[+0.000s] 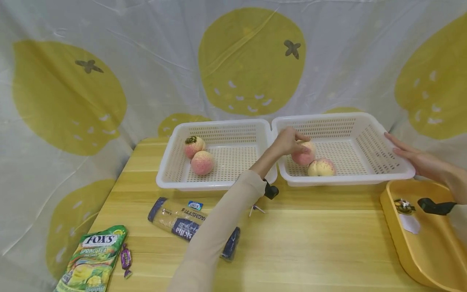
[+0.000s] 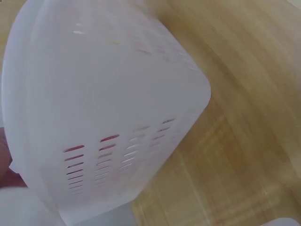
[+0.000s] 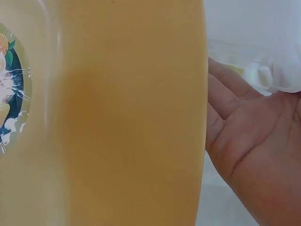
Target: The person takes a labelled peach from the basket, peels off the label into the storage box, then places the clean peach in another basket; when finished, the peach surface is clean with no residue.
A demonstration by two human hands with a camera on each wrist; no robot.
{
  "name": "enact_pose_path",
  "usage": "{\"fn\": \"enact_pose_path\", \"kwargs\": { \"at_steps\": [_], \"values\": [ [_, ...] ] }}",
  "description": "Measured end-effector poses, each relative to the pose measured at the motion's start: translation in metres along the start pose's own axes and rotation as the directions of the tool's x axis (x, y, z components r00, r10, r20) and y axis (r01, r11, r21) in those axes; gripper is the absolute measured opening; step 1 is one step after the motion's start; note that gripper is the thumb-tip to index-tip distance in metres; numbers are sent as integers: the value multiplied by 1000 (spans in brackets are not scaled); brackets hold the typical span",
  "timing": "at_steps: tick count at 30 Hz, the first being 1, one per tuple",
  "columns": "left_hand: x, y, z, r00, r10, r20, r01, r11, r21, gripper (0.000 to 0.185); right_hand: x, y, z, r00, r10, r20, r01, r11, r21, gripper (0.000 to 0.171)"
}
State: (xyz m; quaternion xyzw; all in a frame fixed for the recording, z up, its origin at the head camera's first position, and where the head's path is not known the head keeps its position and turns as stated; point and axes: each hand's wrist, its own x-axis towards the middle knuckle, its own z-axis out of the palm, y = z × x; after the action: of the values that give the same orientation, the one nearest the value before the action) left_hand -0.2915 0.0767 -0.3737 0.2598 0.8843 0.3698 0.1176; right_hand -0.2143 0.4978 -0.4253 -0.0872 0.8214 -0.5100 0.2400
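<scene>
Backdrop [image 1: 146, 81]: a white cloth printed with large yellow fruit shapes hangs behind the work area.

Table [image 1: 310, 243]: light wood, and it bears everything below.

Right basket [image 1: 365, 121]: white perforated plastic, at the far right of the table, its left rim touching or just beside the left basket. It holds two peaches.

Left basket [image 1: 219, 125]: same make, beside it on the left. Two more peaches [image 1: 198, 156] lie at its left end, touching each other.

Tray [image 1: 430, 255]: yellow, at the near right edge of the table, with a sticker on its floor. The right wrist view shows its yellow surface close up, next to the palm.

Pasta pack [image 1: 178, 221]: a clear pack with dark ends lies flat near the table's centre-left, partly under the left forearm as seen from above.

Candy bag [image 1: 93, 259]: green, at the near left corner, with one purple wrapped sweet [image 1: 125, 259] just beside it.

Left hand [image 1: 288, 140]: reaches into the right basket, fingers curled over the top of the rear peach [image 1: 304, 156], grasping it. This peach sits on the basket floor at the left end, touching or just beside the front peach [image 1: 321, 167].

Right hand [image 1: 414, 160]: fingers straight and released, laid flat against the outer right wall of the right basket, gripping nothing.
</scene>
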Motion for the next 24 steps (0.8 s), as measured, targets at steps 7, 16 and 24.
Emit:
{"fn": "enact_pose_path", "kwargs": {
  "at_steps": [7, 16, 24],
  "values": [
    [4, 1, 3, 987, -53, 152, 40, 995, 87, 41, -1, 3, -1, 999, -32, 40, 31, 999, 26, 60],
    [6, 2, 10, 977, -129, 172, 112, 988, 102, 50, 0, 1, -3, 994, -88, 63, 87, 996, 25, 61],
    [-14, 1, -23, 989, 86, 118, -93, 995, 48, 46, 4, 3, -4, 996, -87, 38, 84, 995, 57, 61]
  ]
}}
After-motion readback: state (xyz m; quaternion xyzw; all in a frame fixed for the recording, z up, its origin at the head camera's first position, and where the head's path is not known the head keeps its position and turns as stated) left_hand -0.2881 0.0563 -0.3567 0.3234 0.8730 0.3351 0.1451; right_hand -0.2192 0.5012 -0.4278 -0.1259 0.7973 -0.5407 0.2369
